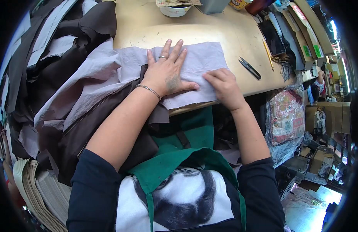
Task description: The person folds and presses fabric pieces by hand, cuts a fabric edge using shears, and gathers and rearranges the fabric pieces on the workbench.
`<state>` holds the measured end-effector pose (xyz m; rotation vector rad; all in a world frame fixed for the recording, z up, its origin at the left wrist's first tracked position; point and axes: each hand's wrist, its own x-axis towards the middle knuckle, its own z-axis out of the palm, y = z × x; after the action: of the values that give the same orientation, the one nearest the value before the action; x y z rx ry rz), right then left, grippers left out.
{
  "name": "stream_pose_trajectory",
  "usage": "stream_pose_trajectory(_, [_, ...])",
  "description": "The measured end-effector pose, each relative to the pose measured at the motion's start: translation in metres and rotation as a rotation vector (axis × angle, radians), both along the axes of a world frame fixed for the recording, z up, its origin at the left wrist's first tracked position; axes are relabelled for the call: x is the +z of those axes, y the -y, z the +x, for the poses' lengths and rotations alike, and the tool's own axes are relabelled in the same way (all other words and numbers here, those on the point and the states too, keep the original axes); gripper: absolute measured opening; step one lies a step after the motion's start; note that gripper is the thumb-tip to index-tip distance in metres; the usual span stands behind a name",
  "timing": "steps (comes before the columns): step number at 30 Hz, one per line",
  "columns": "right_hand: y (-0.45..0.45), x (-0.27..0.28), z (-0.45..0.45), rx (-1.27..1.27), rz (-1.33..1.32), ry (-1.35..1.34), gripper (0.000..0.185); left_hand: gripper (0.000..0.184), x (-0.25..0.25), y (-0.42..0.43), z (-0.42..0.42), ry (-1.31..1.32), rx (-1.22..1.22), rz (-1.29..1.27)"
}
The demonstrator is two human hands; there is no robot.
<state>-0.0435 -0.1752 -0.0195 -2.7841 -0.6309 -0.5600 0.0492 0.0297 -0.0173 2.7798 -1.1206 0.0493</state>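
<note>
A pale lilac piece of fabric (202, 58) lies spread on the table, with a stitched seam line running across it. My left hand (167, 73) presses flat on this fabric, fingers spread and holding nothing. Over the fabric's right part, my right hand (227, 87) has its thumb and fingers drawn together at the seam. Whatever is pinched there is too small or hidden to make out. To the left, the lilac fabric runs into a heap with dark brown fabric (96, 120). Black thread snips (249, 68) lie on the table just right of my right hand.
A yellow pencil (268, 55) lies beyond the snips. At the back of the wooden table (140, 23) stand a white bowl (174, 11) and a yellow cup (238, 4). A plastic-wrapped bundle (286, 118) sits below the table's right edge. More cloth (103, 23) is piled at left.
</note>
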Motion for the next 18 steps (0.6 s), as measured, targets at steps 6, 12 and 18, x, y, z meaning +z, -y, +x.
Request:
stream_pose_trajectory(6, [-0.002, 0.004, 0.001, -0.115, 0.196, 0.137, 0.026, 0.073, -0.006, -0.010, -0.020, -0.086, -0.464, -0.147])
stream_pose_trajectory(12, [-0.021, -0.010, -0.019, -0.120, -0.100, -0.026, 0.037, 0.070, -0.004, -0.030, -0.029, -0.112, -0.393, -0.052])
stream_pose_trajectory(18, [0.021, -0.020, -0.045, -0.510, -0.109, -0.081, 0.041, 0.076, 0.013, -0.046, -0.040, -0.041, -0.288, 0.120])
